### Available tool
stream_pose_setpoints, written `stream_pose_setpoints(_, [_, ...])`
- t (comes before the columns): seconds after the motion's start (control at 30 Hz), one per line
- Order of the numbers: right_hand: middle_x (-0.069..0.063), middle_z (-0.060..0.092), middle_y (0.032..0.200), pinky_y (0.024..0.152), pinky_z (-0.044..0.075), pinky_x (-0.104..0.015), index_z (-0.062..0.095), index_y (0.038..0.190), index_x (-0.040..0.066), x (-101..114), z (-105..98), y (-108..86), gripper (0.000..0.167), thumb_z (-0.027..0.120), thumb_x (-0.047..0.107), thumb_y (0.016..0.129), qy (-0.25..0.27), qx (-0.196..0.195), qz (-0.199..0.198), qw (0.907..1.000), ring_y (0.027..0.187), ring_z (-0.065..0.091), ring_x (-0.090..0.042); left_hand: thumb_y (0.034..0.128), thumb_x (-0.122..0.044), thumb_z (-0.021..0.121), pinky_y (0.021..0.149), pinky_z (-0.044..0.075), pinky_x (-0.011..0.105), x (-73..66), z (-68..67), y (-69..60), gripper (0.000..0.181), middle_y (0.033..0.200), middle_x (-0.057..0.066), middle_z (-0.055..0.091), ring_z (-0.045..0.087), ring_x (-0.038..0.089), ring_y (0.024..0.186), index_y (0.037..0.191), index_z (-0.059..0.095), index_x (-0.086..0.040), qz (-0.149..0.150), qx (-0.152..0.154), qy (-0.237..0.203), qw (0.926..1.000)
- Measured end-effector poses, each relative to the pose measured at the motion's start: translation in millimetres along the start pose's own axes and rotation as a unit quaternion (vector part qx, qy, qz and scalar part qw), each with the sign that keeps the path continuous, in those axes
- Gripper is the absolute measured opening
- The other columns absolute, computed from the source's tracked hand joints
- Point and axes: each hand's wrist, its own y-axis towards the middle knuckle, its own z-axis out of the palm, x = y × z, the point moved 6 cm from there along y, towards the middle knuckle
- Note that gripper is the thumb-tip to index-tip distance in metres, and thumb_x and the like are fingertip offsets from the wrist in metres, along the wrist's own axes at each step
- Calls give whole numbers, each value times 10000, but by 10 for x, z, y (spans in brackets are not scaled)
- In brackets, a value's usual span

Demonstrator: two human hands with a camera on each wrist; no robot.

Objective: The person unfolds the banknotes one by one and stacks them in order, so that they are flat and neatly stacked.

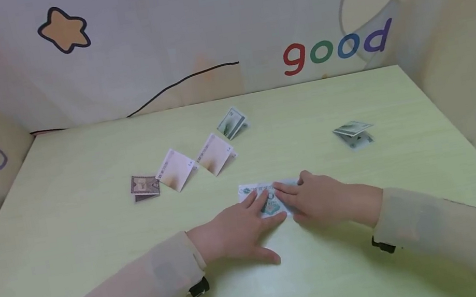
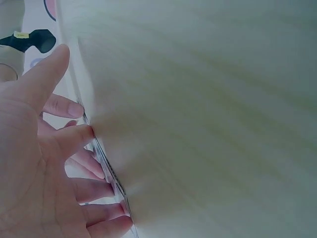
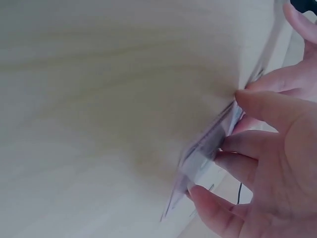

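A pale banknote with green print (image 1: 271,207) lies on the table beneath both hands. The left hand (image 1: 242,227) has its fingers spread, fingertips pressing the note's left part and front edge, thumb apart on the table. From the right, the right hand (image 1: 322,198) rests its fingertips on the note, covering much of that side. In the left wrist view the left hand (image 2: 44,163) touches the thin note (image 2: 111,173) with straight fingers. The right wrist view has the right hand (image 3: 277,163) with fingertips on the note (image 3: 205,144), which stands slightly raised there.
Behind the hands stand folded notes: a brown one (image 1: 145,185), two pale ones (image 1: 176,169) (image 1: 215,154) and a green one (image 1: 232,123). Another folded green note (image 1: 354,135) is at the right. A printed cloth (image 1: 181,37) rises behind the table.
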Motion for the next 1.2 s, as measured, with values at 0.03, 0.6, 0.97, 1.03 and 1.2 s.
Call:
stream_pose_setpoints(0.03, [-44,290,1504,732,522,-409,363,1439,97,-2,2,14,620,574,354,915,8,66,57,10000,1067,495,-404,822,-683,484,1040,308,443,1,5,-6,809,1522,205,103,124,410,1372,1479,264,-267,-12,-5,-31,10000])
stream_pose_setpoints(0.6, [-32,297,1501,644,494,-339,368,1439,114,-46,-12,77,677,613,410,881,45,204,227,9995,988,497,-347,814,-685,496,1048,299,442,31,27,-4,793,1527,191,101,109,386,1382,1468,294,-284,-24,12,-396,9992])
stream_pose_setpoints(0.97, [-24,273,1511,697,510,-360,344,1449,113,-45,-39,72,682,591,421,893,-50,163,293,9994,1060,484,-357,829,-683,472,1040,306,449,56,-6,-3,777,1515,221,100,118,391,1378,1465,307,-268,39,-131,-287,9995])
stream_pose_setpoints(1.03, [-29,277,1510,692,508,-355,346,1448,108,-39,-30,65,679,592,415,894,-14,148,289,9995,1061,484,-351,831,-674,481,1041,307,446,54,-3,-1,767,1512,222,112,127,391,1376,1461,318,-267,45,-138,-317,9994])
stream_pose_setpoints(1.2, [-34,290,1505,676,511,-347,353,1446,111,-39,-5,24,677,598,413,891,73,75,256,9996,1070,483,-345,834,-669,484,1040,314,434,33,-4,1,761,1509,217,136,140,390,1374,1458,327,-263,84,-154,-238,9996])
